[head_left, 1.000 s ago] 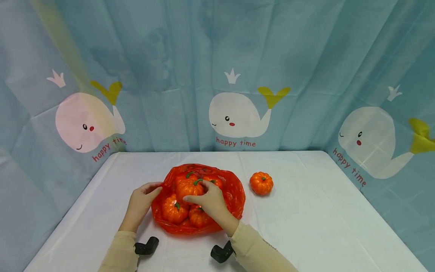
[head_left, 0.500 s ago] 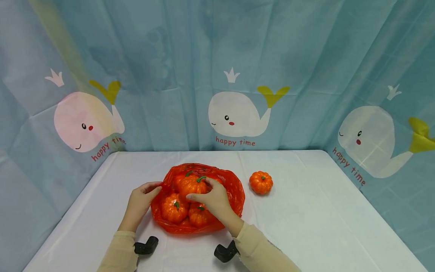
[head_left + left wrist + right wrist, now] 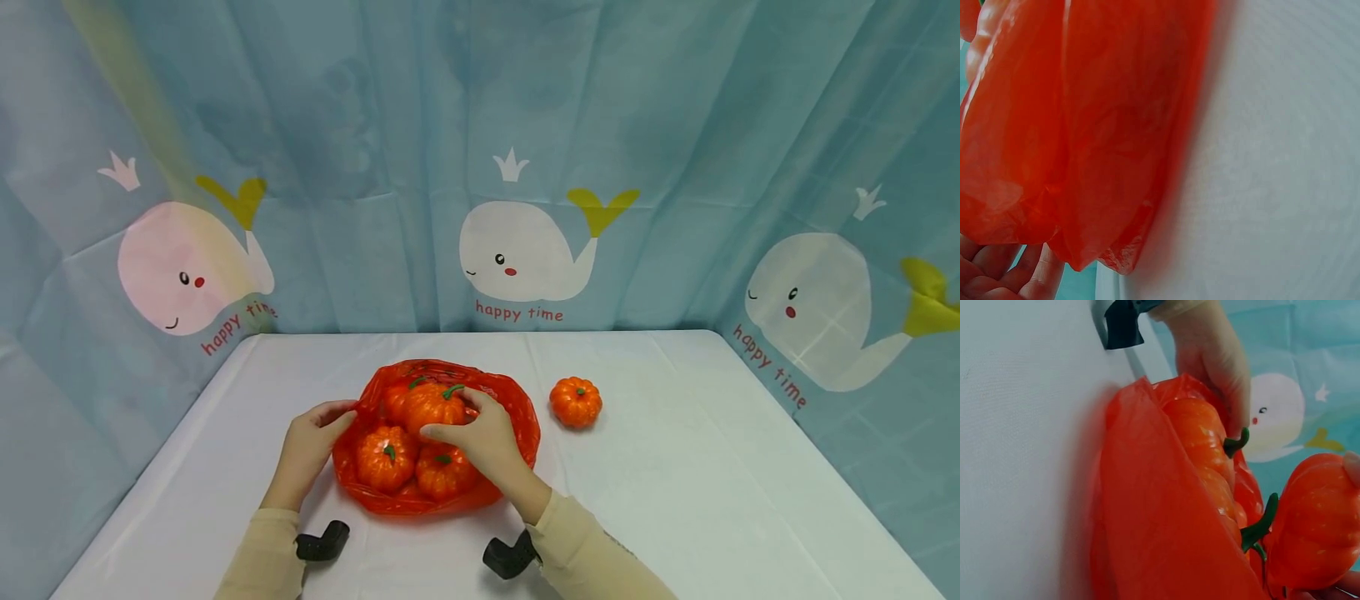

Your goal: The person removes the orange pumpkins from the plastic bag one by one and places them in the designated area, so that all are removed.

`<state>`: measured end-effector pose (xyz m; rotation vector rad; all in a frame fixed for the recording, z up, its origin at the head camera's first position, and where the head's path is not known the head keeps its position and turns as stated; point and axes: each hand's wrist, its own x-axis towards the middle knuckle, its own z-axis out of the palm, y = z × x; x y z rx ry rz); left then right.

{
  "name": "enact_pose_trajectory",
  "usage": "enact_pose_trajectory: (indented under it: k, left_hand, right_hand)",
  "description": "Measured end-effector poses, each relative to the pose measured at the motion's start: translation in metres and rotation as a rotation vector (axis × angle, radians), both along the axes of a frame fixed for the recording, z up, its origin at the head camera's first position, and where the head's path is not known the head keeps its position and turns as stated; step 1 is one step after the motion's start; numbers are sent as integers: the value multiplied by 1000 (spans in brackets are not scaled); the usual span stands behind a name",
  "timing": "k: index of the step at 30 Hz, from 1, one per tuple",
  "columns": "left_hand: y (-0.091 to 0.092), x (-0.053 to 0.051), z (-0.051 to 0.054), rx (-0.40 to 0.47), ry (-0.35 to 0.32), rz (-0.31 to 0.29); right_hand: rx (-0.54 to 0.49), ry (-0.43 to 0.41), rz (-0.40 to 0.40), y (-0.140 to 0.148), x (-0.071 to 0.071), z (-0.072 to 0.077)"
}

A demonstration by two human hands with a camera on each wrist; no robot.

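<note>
A red plastic bag (image 3: 519,417) stands with its mouth open on the white table, holding several small orange toy pumpkins (image 3: 386,459) with green stems. My left hand (image 3: 309,446) pinches the bag's left rim; in the left wrist view the bag's side (image 3: 1110,125) covers much of the frame. Over the bag's mouth, my right hand (image 3: 491,437) grips one pumpkin (image 3: 430,407) between thumb and fingers. In the right wrist view that pumpkin (image 3: 1316,522) is lifted clear of the others lying in the bag.
One pumpkin (image 3: 576,403) sits on the white table (image 3: 712,483) to the right of the bag. Black wrist mounts (image 3: 324,542) stick out near both sleeves. A blue curtain (image 3: 420,150) printed with whales hangs behind the table.
My right hand has moved slightly right and up with its pumpkin, uncovering more of the front pumpkin in the bag. My left hand stays at the rim.
</note>
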<state>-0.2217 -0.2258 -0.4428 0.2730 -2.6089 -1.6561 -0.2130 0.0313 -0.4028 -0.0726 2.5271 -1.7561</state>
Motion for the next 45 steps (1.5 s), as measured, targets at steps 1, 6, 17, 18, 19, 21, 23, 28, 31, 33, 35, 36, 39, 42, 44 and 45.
enact_pose_trajectory:
  k: [1, 6, 17, 18, 19, 21, 23, 28, 31, 33, 35, 36, 39, 42, 44, 45]
  left_hand:
    - [0, 0, 0, 2, -2, 1]
    - [-1, 0, 0, 1, -11, 0]
    - [0, -1, 0, 4, -12, -5]
    - [-1, -2, 0, 6, -14, -5]
    - [0, -2, 0, 7, -18, -5]
    - [0, -1, 0, 8, -21, -5]
    - [1, -1, 1, 8, -22, -5]
    - [1, 0, 1, 4, -19, -5]
    - [1, 0, 0, 2, -23, -6]
    - [0, -1, 0, 3, -23, -6]
    - [0, -2, -1, 5, -17, -6]
    - [0, -2, -1, 6, -15, -5]
    - [-1, -2, -2, 6, -14, -4]
    - [-1, -2, -2, 6, -18, -2]
    - [0, -2, -2, 6, -20, -3]
    - [0, -2, -2, 6, -20, -3]
  right_hand:
    - [-1, -3, -2, 1, 0, 0]
    - [-14, 6, 0, 3, -1, 0]
    - [-49, 7, -12, 13, 0, 4]
    - [-51, 8, -13, 13, 1, 4]
    - [-50, 14, -12, 14, 1, 4]
    - [-53, 21, -11, 16, 1, 5]
    - [-53, 22, -12, 18, 2, 5]
    - [-43, 24, -19, 23, 3, 7]
    - [-44, 32, -23, 27, 4, 10]
    - [-51, 33, -29, 30, 4, 12]
    - [-60, 32, -32, 33, 5, 13]
    - [-62, 32, -32, 34, 5, 13]
    - [-82, 21, -36, 39, 6, 15]
    - [-89, 25, -36, 43, 6, 16]
    - [-89, 26, -43, 47, 6, 18]
    - [-85, 29, -48, 48, 6, 18]
